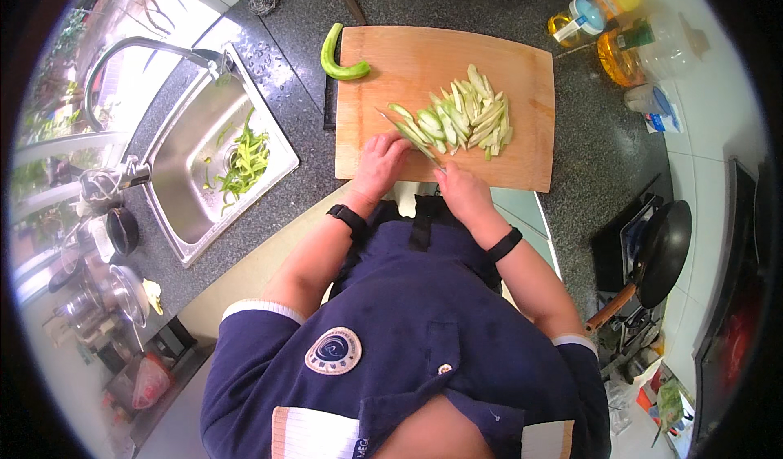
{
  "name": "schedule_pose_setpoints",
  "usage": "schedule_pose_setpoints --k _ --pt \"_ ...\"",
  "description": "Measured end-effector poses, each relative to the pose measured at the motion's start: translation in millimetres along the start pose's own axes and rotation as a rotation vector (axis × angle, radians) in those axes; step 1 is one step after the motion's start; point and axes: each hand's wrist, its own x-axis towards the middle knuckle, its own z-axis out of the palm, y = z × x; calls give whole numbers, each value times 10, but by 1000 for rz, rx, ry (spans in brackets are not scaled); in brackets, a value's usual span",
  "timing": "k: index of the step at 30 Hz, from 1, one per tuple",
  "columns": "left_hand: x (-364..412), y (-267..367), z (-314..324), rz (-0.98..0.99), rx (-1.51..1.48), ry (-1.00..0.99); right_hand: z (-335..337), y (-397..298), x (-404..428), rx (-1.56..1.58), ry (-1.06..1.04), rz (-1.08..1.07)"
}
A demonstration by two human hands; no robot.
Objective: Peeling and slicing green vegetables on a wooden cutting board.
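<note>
On a wooden cutting board point(416, 49) lies a pile of sliced pale green vegetable point(471, 113), thin slanted pieces. My right hand point(463, 191) is closed around the handle end of a kitchen knife point(413, 141), its blade slanting up and left beside the lowest slices. Close to the blade's left side, my left hand point(382, 159) rests on the board with bent fingers; whether it holds a piece of the vegetable is hidden. A curved, peeled green gourd-like vegetable point(337, 61) lies across the board's upper left edge.
To the left, a steel sink point(192, 171) holds green peelings point(244, 159) below a faucet point(141, 43). A peeler point(347, 0) and a steel scourer point(264, 0) lie behind the board. Oil bottles point(618, 55) stand at upper right; a black frying pan point(665, 254) is at right.
</note>
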Motion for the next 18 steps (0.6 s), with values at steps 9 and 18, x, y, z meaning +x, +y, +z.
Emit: schedule_pose_setpoints --k 9,18 --pt "144 -47 -34 8 72 -218 -59 210 -5 102 48 19" --pt "-7 -82 44 6 68 23 51 -18 -66 0 97 -63"
